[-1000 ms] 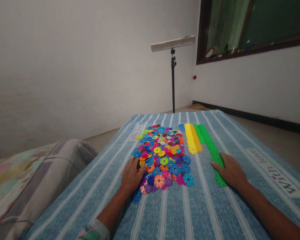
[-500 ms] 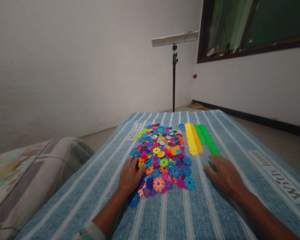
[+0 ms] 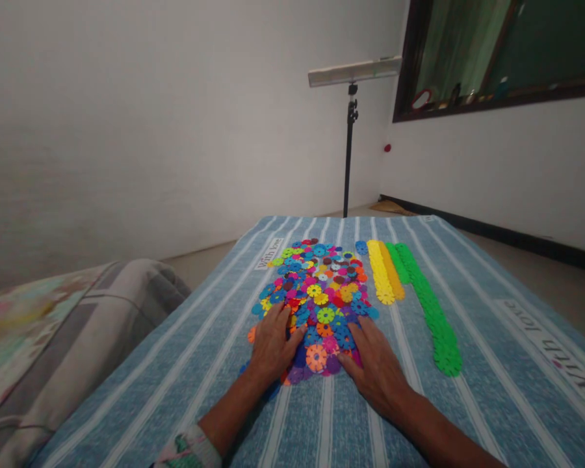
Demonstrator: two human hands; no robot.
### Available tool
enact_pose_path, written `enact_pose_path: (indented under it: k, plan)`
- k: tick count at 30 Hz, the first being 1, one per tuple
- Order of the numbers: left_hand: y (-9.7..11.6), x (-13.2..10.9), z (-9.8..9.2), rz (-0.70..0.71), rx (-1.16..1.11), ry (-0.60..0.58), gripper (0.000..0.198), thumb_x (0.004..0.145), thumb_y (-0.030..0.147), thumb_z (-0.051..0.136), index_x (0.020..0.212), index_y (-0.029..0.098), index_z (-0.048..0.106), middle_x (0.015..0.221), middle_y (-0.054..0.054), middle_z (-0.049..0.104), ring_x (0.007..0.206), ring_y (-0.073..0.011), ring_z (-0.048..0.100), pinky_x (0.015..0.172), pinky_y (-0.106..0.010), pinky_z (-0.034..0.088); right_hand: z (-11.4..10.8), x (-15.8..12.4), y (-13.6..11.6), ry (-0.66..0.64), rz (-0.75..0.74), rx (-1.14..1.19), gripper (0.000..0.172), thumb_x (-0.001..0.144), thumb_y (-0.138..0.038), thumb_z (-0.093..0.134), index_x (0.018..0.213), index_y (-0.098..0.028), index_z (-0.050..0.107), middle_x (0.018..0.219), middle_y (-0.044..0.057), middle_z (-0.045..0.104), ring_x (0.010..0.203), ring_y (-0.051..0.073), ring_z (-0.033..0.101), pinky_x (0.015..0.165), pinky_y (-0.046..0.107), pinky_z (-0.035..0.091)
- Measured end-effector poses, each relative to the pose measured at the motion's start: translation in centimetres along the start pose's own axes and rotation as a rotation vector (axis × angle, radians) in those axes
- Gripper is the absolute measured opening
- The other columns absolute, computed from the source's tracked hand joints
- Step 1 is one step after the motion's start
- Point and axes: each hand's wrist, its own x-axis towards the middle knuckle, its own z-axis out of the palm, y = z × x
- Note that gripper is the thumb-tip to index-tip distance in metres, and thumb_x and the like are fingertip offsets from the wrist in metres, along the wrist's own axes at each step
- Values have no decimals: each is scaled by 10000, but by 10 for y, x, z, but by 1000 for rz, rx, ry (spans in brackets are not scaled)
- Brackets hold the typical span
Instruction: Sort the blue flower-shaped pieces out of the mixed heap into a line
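Note:
A heap of many-coloured flower-shaped plastic discs [image 3: 322, 289] lies on a blue-and-white striped cloth [image 3: 472, 390]. My left hand [image 3: 273, 341] lies flat and open on the heap's near left edge. My right hand [image 3: 377, 367] lies flat and open on the heap's near right edge, fingers spread over the discs. To the right of the heap run sorted rows of discs: a yellow row [image 3: 379, 273], an orange row [image 3: 394, 273] and a long green row [image 3: 431, 312], with one blue disc [image 3: 361, 247] at the far end.
A light bar on a black stand [image 3: 350, 130] rises beyond the cloth's far edge. A grey and patterned blanket [image 3: 68, 325] lies to the left. A dark-framed window [image 3: 507, 52] is in the right wall. Bare floor shows at the right.
My right hand left the green row and moved left onto the heap's near right edge. My left hand shifted slightly along the heap's left edge. The view swung a little left.

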Motion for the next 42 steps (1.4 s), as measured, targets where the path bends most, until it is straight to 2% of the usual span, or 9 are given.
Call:
enact_pose_path:
  k: [7,10,13,18,22,29,33,38,42]
  plan:
    - [19,1,-7,61,-1,-54,413,836,412,577,1170,173,623,1309,-142,599,1234,-298,536,1046,-496,421,-3,16,-26,-60,-140,116,407,814,-301,640,1190,-150,602,1352,207,533,1253,350,508,996,551,461]
    - [29,14,-13,76,-22,-46,336,864,384,547,1114,187,654,1209,-121,661,1153,-281,589,1017,-487,438,-7,20,-35,-101,-232,194,370,792,-271,671,1139,-155,614,1328,187,558,1236,331,522,1002,530,464]
    - [37,35,-15,137,-18,-1,299,873,349,535,1088,194,673,1230,-122,644,1200,-275,555,1050,-470,410,-10,20,-38,-89,-255,234,339,796,-256,671,1116,-164,610,1324,174,562,1252,319,505,1022,528,447]
    - [49,63,-8,238,64,-236,408,890,399,534,1246,205,583,1369,-119,554,1327,-308,428,1095,-548,316,-12,18,-36,-49,-286,251,308,807,-263,668,1094,-171,608,1264,160,603,1202,308,540,1002,495,468]
    - [56,61,-9,252,125,-357,386,894,471,524,1169,212,603,1308,-119,595,1237,-306,505,1078,-616,258,-13,16,-33,-22,-275,236,282,829,-313,655,1072,-177,608,1232,156,619,1166,314,559,974,503,477]
    - [63,37,-26,233,153,-289,334,925,435,470,822,171,646,903,-92,687,916,-239,614,1038,-550,287,-19,19,-36,-14,-256,278,154,903,-301,555,993,-196,622,1134,121,653,1067,271,596,922,451,503]
    - [63,36,-23,185,162,-223,329,936,354,439,759,168,644,794,-80,664,825,-215,603,1015,-495,332,-20,20,-36,-5,-249,284,150,924,-312,523,942,-207,629,1075,107,664,997,257,614,877,432,515]
    - [56,57,-15,146,218,-208,242,898,286,462,866,159,666,930,-121,653,931,-248,590,891,-402,428,-18,19,-35,5,-252,287,145,925,-304,523,922,-215,637,1043,96,666,969,240,615,844,393,514]
    - [54,79,-10,146,254,-255,219,837,278,540,962,157,673,1089,-152,631,1064,-296,558,936,-446,418,-18,20,-34,-18,-239,304,119,919,-287,537,926,-211,628,1038,89,661,961,236,607,837,382,502]
